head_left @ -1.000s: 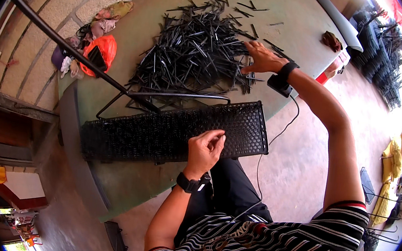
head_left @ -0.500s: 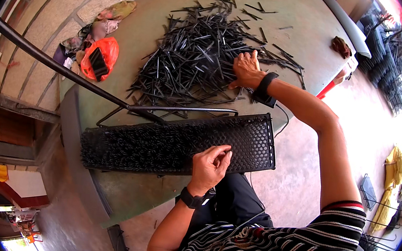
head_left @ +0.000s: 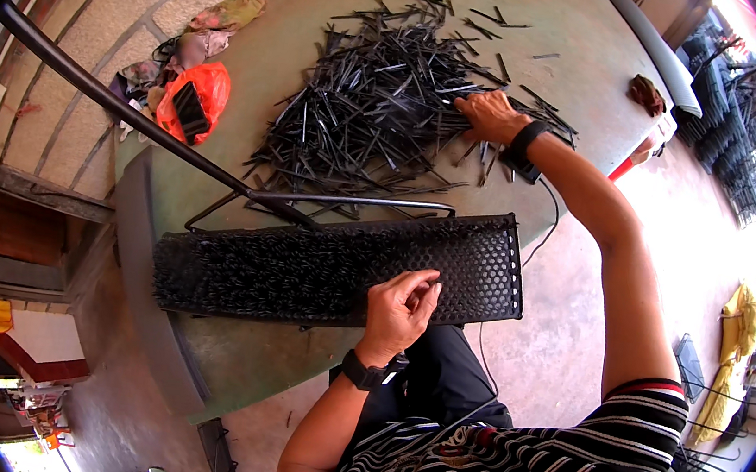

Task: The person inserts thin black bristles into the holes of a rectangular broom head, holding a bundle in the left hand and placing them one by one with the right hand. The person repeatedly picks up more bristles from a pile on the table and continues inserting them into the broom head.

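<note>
Layout: the mesh panel [head_left: 482, 271] lies across the near part of the table [head_left: 595, 46], its right end reaching past the edge. Dense black bristles [head_left: 253, 268] cover its left part; the right end shows bare mesh. The pile of black strips [head_left: 374, 110] occupies the middle of the table, beyond the panel.

Right hand [head_left: 494, 117]: fingers half curled, fingertips at the side of the pile facing the table's right edge. Whether a strip is gripped cannot be told.

Left hand [head_left: 397, 315]: poised over the panel where bristles meet bare mesh, thumb and fingertips drawn together. No strip can be made out between them.

Procedure, as judged: draw strips from the loose border of the pile, where fewer cross, to avoid dragging neighbours. Pinch lightly and separate any doubled strips. Keep the left hand at the bristle boundary as a place marker. Keep the cable [head_left: 547, 195] clear of the pile
</note>
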The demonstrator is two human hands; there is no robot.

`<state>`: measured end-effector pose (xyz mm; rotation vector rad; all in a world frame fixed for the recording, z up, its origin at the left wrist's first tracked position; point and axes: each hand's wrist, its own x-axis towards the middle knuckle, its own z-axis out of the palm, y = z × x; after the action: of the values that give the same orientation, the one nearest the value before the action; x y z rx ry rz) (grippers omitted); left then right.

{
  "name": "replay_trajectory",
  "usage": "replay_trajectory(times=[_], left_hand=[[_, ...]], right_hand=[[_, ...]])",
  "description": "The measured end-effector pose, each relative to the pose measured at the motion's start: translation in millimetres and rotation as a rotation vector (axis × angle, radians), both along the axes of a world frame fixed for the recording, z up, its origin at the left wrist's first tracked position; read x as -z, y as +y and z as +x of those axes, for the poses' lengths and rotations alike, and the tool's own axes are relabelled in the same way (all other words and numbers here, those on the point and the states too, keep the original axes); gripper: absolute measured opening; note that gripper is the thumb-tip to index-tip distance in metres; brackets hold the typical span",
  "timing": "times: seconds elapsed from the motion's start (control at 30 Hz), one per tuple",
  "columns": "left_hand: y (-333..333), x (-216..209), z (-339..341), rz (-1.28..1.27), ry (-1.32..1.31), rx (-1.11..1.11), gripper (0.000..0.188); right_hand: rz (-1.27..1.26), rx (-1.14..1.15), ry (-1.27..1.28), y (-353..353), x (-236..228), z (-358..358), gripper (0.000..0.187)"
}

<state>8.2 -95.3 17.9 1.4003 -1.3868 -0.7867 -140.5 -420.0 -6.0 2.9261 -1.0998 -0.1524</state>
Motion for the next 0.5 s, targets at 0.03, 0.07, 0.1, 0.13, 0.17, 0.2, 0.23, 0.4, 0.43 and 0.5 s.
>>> replay_trajectory(times=[0.03,0.07,0.1,0.13,0.17,0.2,0.23,0.4,0.43,0.5], left_hand=[[0,-2,0,-0.001,0.003,0.0,0.013],[0,-2,-1,-0.001,0.006,0.0,0.013],[0,-2,-1,0.004,0.013,0.0,0.013],[0,-2,-1,0.01,0.02,0.0,0.013],[0,-2,-1,0.016,0.027,0.001,0.013],[-1,-2,-2,0.015,0.034,0.008,0.013],[-1,-2,-1,0.017,0.035,0.006,0.013],[-2,1,-1,-0.001,0.022,0.008,0.014],[-2,-1,-2,0.004,0.049,0.009,0.013],[-2,1,-1,-0.004,0.03,0.014,0.013]], right_hand=[[0.02,0.024,0.032,-1,-10,-6,0.046],[0.039,0.033,0.003,-7,-8,-16,0.052],[0.054,0.045,-0.029,-11,-11,-28,0.058],[0.069,0.057,-0.061,-13,-12,-38,0.065],[0.131,0.149,-0.033,-15,-16,-50,0.076],[0.149,0.165,-0.089,-13,-20,-63,0.078],[0.17,0.172,-0.149,-12,-21,-75,0.08],[0.043,0.285,0.088,-4,-9,-144,0.127],[0.083,0.299,0.142,-5,-6,-153,0.142],[0.094,0.421,0.141,2,-3,-163,0.141]])
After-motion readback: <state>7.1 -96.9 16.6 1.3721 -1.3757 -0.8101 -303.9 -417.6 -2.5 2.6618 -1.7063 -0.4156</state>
